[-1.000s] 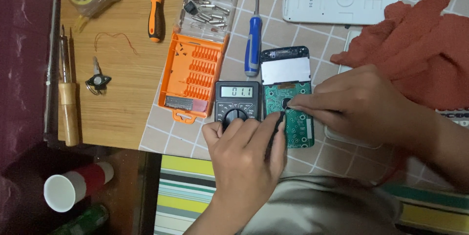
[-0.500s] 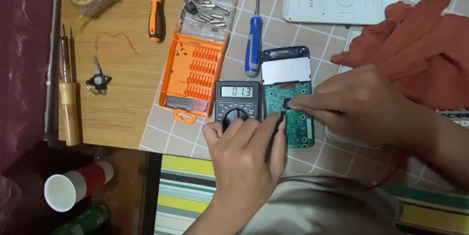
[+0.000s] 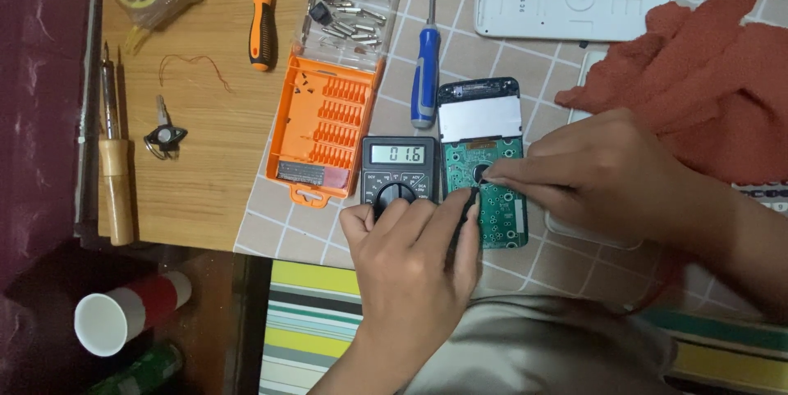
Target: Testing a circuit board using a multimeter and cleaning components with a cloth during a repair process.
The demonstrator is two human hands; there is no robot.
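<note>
The left hand (image 3: 410, 259) sits low in the middle of the frame. Its fingers are curled tight around a thin black probe (image 3: 465, 208). The probe tip touches the green circuit board (image 3: 491, 190). The right hand (image 3: 603, 177) comes in from the right and pinches something thin on the same board. A grey meter (image 3: 397, 175) lies just left of the board. An orange bit case (image 3: 322, 128) lies further left.

Two bare hands, bare forearms, no rings or sleeves
</note>
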